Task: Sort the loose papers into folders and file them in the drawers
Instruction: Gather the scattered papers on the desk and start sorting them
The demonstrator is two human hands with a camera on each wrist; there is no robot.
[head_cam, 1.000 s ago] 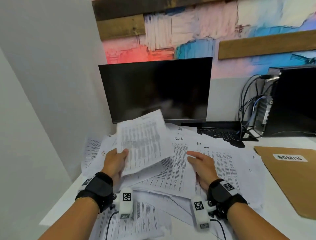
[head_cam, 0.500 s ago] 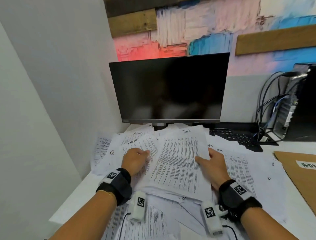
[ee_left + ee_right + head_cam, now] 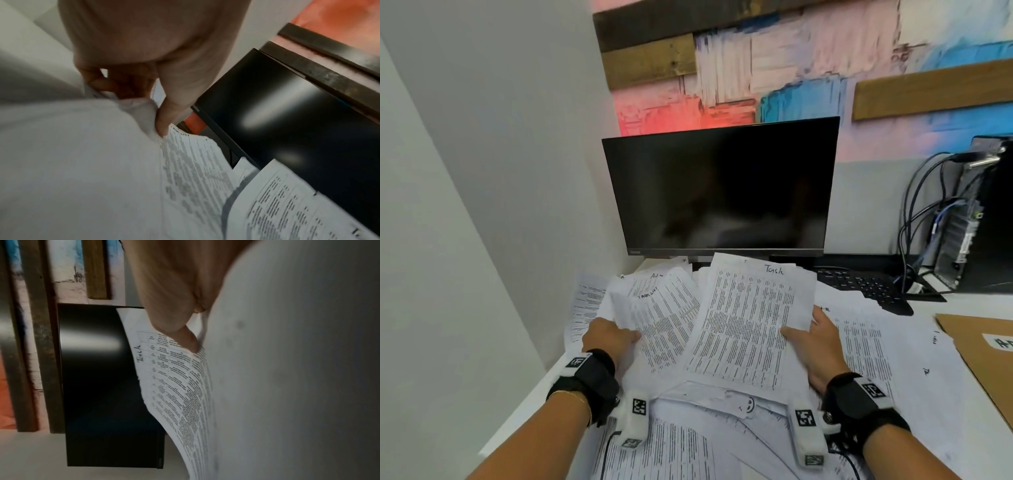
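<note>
Before the monitor point(image 3: 722, 192), the right hand point(image 3: 822, 346) pinches a sheet headed "Task" point(image 3: 750, 325), lifted off the loose papers point(image 3: 866, 346); the left hand point(image 3: 607, 337) grips a sheet marked "Task List" point(image 3: 664, 322). Sorting seems underway: next, probably pair them and carry them to the brown folder point(image 3: 983, 363) right of the monitor.

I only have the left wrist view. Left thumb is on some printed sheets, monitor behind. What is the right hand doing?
Observer: The right hand holds a printed sheet by its right edge, thumb on top.
Operator: Any heading on it?
Observer: Handwritten "Task" at the top.
Operator: Is a folder anywhere in sight?
Observer: A brown folder lies at the desk's right edge, with a white label that the frame cuts off.
</note>
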